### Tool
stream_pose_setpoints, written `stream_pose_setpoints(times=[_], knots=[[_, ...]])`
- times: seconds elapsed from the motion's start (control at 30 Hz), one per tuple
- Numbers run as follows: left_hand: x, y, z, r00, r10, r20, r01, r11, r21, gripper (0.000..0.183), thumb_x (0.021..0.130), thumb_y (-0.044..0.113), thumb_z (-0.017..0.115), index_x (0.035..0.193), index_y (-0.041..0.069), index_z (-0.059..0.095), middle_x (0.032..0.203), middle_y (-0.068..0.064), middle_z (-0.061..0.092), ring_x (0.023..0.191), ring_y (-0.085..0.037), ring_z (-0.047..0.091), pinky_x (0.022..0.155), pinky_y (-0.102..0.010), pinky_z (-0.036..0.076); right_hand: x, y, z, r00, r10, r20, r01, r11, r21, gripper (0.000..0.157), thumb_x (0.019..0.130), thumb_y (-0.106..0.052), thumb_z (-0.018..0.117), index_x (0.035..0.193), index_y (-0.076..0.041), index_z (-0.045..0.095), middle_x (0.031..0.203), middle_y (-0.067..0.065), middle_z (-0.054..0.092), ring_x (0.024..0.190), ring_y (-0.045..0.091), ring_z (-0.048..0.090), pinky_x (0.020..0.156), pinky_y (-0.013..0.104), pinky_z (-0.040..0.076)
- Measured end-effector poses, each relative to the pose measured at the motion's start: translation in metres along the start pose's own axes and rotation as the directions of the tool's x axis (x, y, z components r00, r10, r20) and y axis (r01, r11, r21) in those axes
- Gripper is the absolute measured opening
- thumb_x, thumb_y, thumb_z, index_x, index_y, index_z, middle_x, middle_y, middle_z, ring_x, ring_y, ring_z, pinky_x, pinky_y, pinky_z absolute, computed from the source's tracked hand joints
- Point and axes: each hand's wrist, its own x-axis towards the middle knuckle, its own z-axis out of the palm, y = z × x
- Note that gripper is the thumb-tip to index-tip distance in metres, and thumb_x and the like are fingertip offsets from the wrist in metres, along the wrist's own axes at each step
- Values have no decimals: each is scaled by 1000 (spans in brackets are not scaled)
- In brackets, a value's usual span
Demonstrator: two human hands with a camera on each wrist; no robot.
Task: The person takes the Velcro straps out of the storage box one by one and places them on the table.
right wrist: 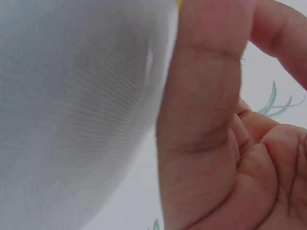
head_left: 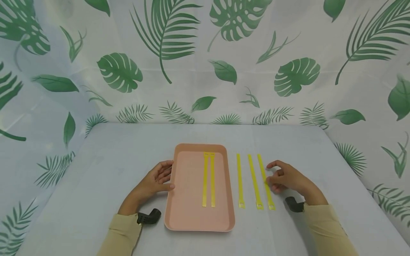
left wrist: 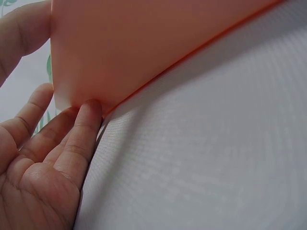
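On a pale table (head_left: 134,142), a shallow pink tray (head_left: 185,218) is set lengthwise, its near end turned toward the person. Its left side is gripped by the left hand (head_left: 157,180): the thumb is laid on the rim, while the fingers are bent against the outer wall, as is also shown from the left wrist. Inside the tray, right of its middle, two yellow strips (head_left: 213,179) are placed side by side, almost parallel and narrowly apart, with their wider slotted ends at the far end. To the right of the tray, three more strips are laid on the table with their slotted ends nearest the person: a left strip (head_left: 239,179) just beside the tray, a middle strip (head_left: 254,179) and a right strip (head_left: 262,167), the latter two slanted, with their far ends leaning leftward. Beside the right strip, the right hand (head_left: 289,179) is held low with thumb and forefinger spread apart; a bit of yellow is seen at the thumb's tip from the right wrist, but whether the strip is touched cannot be told. Black wrist devices (head_left: 150,217) are worn below both hands, next to tan sleeves (head_left: 121,233). Behind the table, a white cloth (head_left: 189,85) printed with green leaves is hung.
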Motion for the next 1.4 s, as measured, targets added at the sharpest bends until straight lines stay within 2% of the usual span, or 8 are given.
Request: stream_pose_setpoints(times=[0.2, 0.4, 0.7, 0.83, 1.13, 1.4], knots=[[0, 0, 0, 1000, -9, -5, 9, 1000, 10, 94, 90, -3, 84, 161, -15, 24, 170, -38, 23, 158, -51, 26, 116, -22, 47, 1, -3, 0, 993, -122, 9, 122, 993, 7, 48, 102, -6, 73, 142, 8, 51, 85, 8, 63, 72, 23, 65, 66, 30, 60], [-1, 0, 1, 1000, -3, -9, 3, 1000, 14, 93, 90, -3, 84, 160, -16, 25, 169, -38, 25, 157, -55, 26, 115, -22, 47, 4, -4, 3, 972, -230, 37, 228, 972, 52, 45, 102, -4, 73, 140, 12, 54, 92, 10, 63, 76, 22, 66, 69, 30, 62], [0, 1, 1, 1000, -20, -9, 20, 1000, 21, 93, 91, -1, 84, 161, -14, 25, 169, -37, 26, 157, -49, 30, 115, -21, 47, 12, -12, 8, 951, -307, 45, 305, 951, 54, 40, 102, 0, 70, 137, 12, 57, 94, 10, 61, 78, 19, 67, 72, 31, 64], [0, 1, 0, 1000, -15, -7, 15, 1000, 15, 93, 91, -2, 84, 161, -14, 25, 169, -38, 25, 157, -52, 28, 115, -21, 48, 14, -17, 10, 937, -347, 45, 345, 937, 54, 39, 101, 0, 70, 136, 14, 57, 95, 11, 62, 79, 17, 66, 73, 29, 62], [-1, 3, 0, 1000, -3, -2, 3, 1000, 14, 92, 91, -1, 84, 160, -15, 25, 169, -38, 26, 157, -56, 26, 115, -22, 48, 22, -31, 20, 885, -463, 54, 459, 886, 67, 31, 101, 6, 68, 130, 16, 62, 101, 15, 69, 84, 16, 68, 74, 29, 63], [1, 2, 0, 1000, 1, 0, -1, 1000, 18, 92, 91, -2, 84, 160, -16, 25, 169, -38, 25, 157, -56, 24, 115, -22, 48, 27, -44, 27, 868, -494, 54, 494, 870, 16, 26, 101, 7, 69, 125, 13, 66, 109, 20, 71, 93, 16, 68, 80, 25, 64]])
